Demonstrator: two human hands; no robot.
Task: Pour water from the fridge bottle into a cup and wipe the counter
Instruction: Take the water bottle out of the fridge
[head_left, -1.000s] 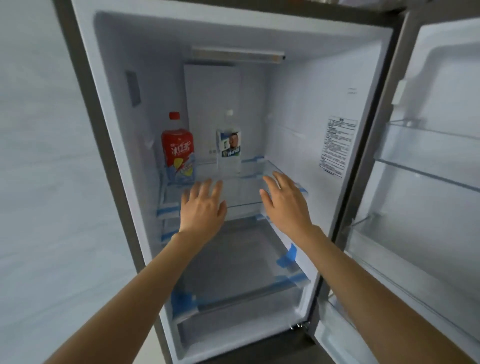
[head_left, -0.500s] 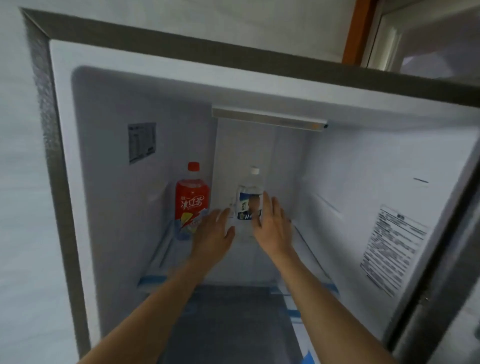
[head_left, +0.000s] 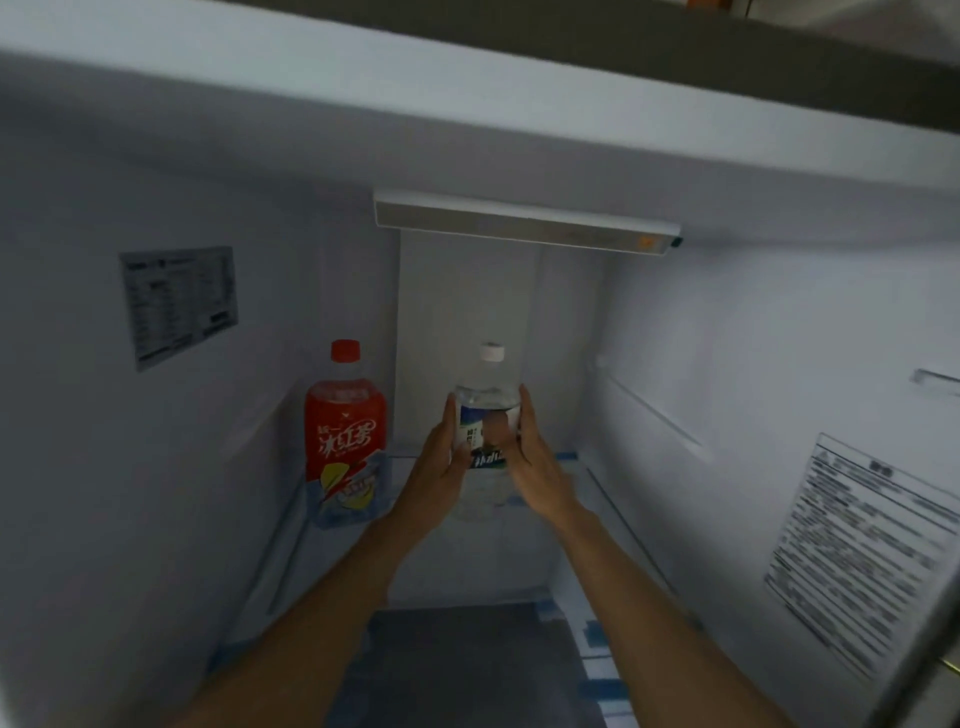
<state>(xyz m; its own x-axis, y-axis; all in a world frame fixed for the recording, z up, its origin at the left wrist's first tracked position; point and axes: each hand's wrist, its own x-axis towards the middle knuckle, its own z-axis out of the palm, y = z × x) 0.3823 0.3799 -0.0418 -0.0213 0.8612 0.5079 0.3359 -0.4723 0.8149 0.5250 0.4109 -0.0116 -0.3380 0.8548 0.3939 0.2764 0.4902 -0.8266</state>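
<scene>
1. Hands meet around the water bottle (head_left: 485, 410) deep inside the open fridge (head_left: 727, 389): the left hand (head_left: 441, 462) presses its palm and fingers against the bottle's left side, and the right hand (head_left: 530, 457) wraps the right side, its thumb lying across the front of the label.
2. Both hands are closed onto the bottle at label height; neither is spread wide.
3. The water bottle is clear, with a white cap and a blue, white and green label. It stands upright near the back edge of the glass shelf (head_left: 582, 467), about midway between the side walls. Whether its base touches the shelf or is lifted off it cannot be told.
4. A red bottle (head_left: 345, 441) with a red cap stands upright at the shelf's back left corner, just beside the left hand but apart from it.
5. A long light bar (head_left: 524, 226) runs across the ceiling above the bottles.
6. A printed sticker (head_left: 179, 304) is on the left wall, and a larger text label (head_left: 862, 551) is on the right wall; both are too blurred to read.
</scene>
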